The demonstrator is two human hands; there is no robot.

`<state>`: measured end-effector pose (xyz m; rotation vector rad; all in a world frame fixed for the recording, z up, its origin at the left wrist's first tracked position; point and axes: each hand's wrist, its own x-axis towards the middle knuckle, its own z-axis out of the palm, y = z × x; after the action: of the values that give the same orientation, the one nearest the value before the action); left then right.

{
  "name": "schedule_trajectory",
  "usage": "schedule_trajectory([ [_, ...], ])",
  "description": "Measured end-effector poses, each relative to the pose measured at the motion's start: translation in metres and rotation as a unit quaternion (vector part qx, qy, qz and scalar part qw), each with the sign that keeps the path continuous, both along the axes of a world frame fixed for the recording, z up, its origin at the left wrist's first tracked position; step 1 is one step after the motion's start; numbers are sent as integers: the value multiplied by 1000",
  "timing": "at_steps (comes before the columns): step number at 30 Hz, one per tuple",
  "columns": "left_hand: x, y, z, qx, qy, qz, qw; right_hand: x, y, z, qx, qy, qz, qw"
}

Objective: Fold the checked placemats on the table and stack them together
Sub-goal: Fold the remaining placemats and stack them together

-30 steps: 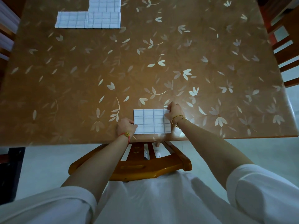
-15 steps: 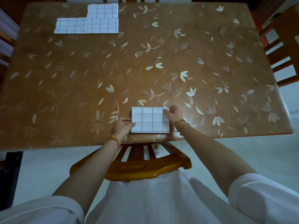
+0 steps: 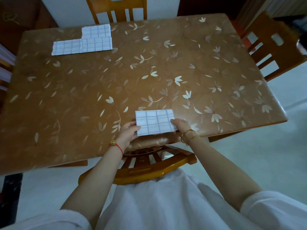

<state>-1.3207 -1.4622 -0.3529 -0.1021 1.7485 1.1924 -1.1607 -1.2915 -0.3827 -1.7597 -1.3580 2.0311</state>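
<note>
A folded white checked placemat point(image 3: 155, 122) is held just above the table's near edge. My left hand point(image 3: 128, 133) grips its lower left corner, and my right hand point(image 3: 180, 124) grips its right edge, thumb on top. The mat's near edge looks slightly lifted off the table. At the far left of the table lie more checked placemats point(image 3: 83, 42), partly folded and overlapping in an L shape, out of reach of both hands.
The brown table point(image 3: 149, 72) has a leaf-patterned cover. Wooden chairs stand at the near side point(image 3: 149, 168), the far side point(image 3: 118, 9) and the right point(image 3: 272, 45). Pale floor lies to the right.
Both hands have taken hold of the folded placemat and lifted its near edge. The camera has tilted up, showing the far chair and table edge.
</note>
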Motion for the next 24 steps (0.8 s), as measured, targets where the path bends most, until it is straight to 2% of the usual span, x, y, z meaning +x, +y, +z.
schedule_trajectory([
  [9,30,33,29,47,27,-119,991,70,-17,53,86,41,-105,990],
  [12,52,50,37,63,26,-160,985,106,-25,65,131,26,-151,979],
  [24,195,124,60,110,13,-318,942,273,-39,73,166,25,-317,934],
])
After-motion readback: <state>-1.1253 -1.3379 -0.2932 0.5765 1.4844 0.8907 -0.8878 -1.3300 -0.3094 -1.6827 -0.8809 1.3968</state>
